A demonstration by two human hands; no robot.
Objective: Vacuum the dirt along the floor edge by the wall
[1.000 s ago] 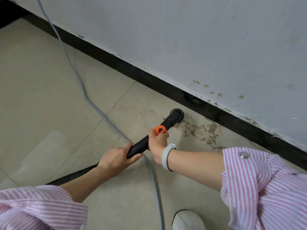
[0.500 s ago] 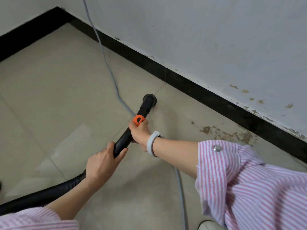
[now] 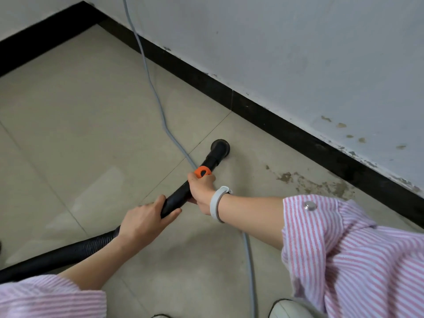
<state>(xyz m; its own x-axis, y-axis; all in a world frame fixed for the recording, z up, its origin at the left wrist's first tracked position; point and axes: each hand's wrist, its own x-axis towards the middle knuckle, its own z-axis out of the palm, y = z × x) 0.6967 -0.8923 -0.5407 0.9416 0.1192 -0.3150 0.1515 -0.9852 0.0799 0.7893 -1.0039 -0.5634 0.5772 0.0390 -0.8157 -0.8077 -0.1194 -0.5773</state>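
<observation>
nozzle [image 3: 220, 146]: round black plastic, flat on tile floor [image 3: 68, 138], left of dirt
dirt [image 3: 321, 184]: brown crusty patch beside black baseboard [image 3: 275, 120]
right hand [image 3: 202, 191]: wrapped round smooth rigid tube [image 3: 183, 193], below orange collar [image 3: 202, 172]
left hand [image 3: 144, 221]: gripping tube's end, by ribbed hose [image 3: 57, 255]

Both arms reach forward; the left hand [image 3: 143, 220] and the right hand [image 3: 203, 191] are curled, each gripping.

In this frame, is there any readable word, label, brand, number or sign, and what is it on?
None can be read.
Vacuum wand: no marking shows.
Orange slider: a dark oval, no text.
Wristband: plain.
Wall: stains only.
</observation>
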